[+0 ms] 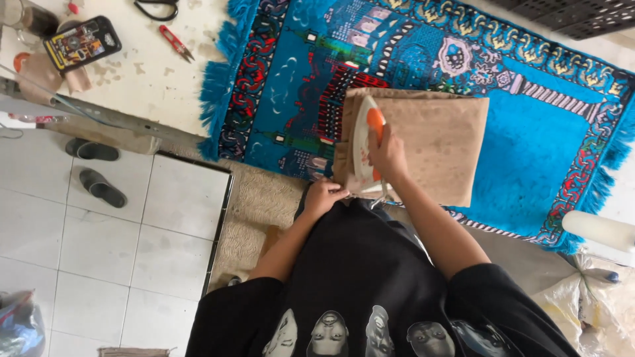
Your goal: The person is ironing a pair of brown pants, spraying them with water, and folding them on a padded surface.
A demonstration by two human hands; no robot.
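Observation:
A folded tan cloth (436, 142) lies on a bright blue patterned rug (536, 139) spread over the worktop. My right hand (387, 155) grips the orange handle of a white clothes iron (365, 135), which rests on the cloth's left part. My left hand (323, 196) pinches the near left corner of the cloth, fingers closed on the fabric. My black printed shirt fills the lower middle of the view.
At the top left of the worktop lie a phone in a patterned case (82, 42), red thread snips (175, 41) and black scissors (157, 9). A pair of dark slippers (98, 170) sits on the tiled floor. A white roll (598, 229) and plastic bags are at right.

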